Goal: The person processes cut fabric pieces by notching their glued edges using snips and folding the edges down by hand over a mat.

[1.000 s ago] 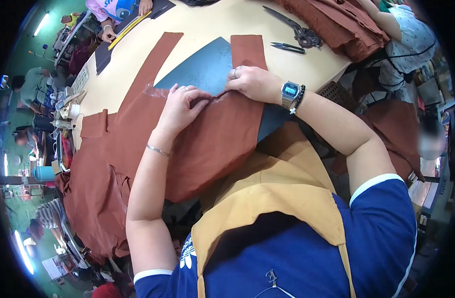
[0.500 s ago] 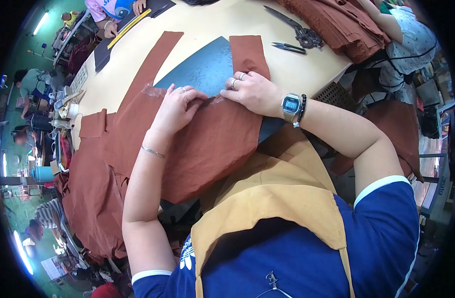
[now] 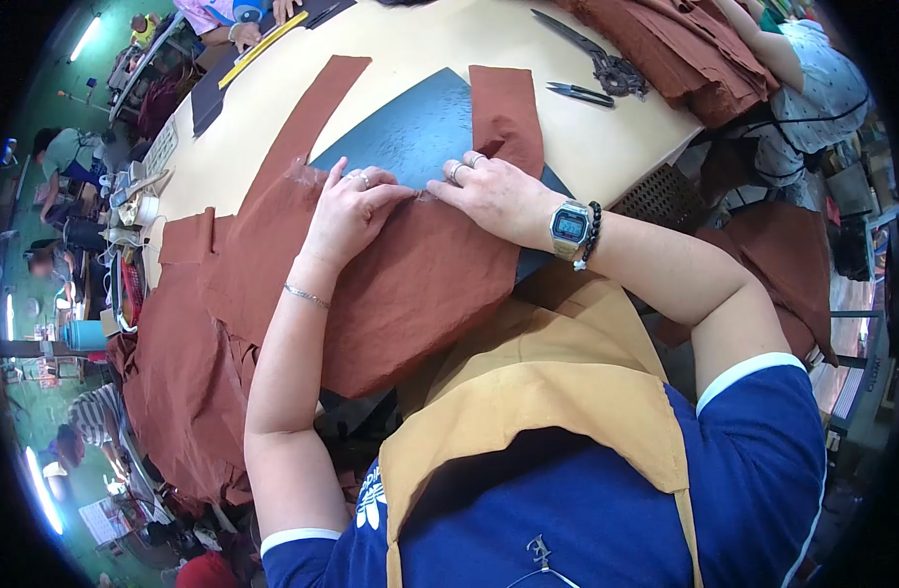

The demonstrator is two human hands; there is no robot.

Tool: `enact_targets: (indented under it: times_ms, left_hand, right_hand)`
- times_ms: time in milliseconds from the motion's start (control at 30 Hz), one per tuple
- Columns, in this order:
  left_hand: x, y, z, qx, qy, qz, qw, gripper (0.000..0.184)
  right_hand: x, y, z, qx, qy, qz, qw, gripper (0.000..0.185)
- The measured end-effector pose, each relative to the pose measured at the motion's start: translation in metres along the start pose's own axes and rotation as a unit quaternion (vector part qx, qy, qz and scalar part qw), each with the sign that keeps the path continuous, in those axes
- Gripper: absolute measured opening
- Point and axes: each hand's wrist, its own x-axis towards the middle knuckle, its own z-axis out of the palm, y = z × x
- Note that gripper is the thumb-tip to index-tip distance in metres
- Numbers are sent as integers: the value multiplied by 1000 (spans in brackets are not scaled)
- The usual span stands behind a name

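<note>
A large piece of reddish-brown fabric (image 3: pixel 420 284) hangs over the near table edge, with two strips reaching away across the table. My left hand (image 3: pixel 349 218) pinches the fabric's upper edge between thumb and forefinger. Close beside it, my right hand (image 3: pixel 497 203) grips the same edge, its fingertips almost meeting the left ones. Under the fabric, a dark blue-grey sheet (image 3: pixel 410 127) shows between the strips. Whatever lies directly beneath my fingertips is hidden.
Black thread snips (image 3: pixel 581 95) and dark shears (image 3: pixel 572 41) lie on the cream table (image 3: pixel 597 147). More brown fabric (image 3: pixel 665 54) is heaped at the far right, beside a co-worker's arm. Across the table, another person's hand is near a yellow ruler (image 3: pixel 261 49).
My right hand's fingertips have moved left along the fabric edge, closer to my left hand's. The left hand keeps its pinch. The whole view has shifted slightly.
</note>
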Motion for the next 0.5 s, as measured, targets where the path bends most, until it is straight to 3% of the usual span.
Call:
enact_targets:
  times_ms: [500]
  left_hand:
    - [-11, -24, 6, 11, 46, 9, 999, 21]
  right_hand:
    - [5, -4, -4, -6, -42, 16, 999, 37]
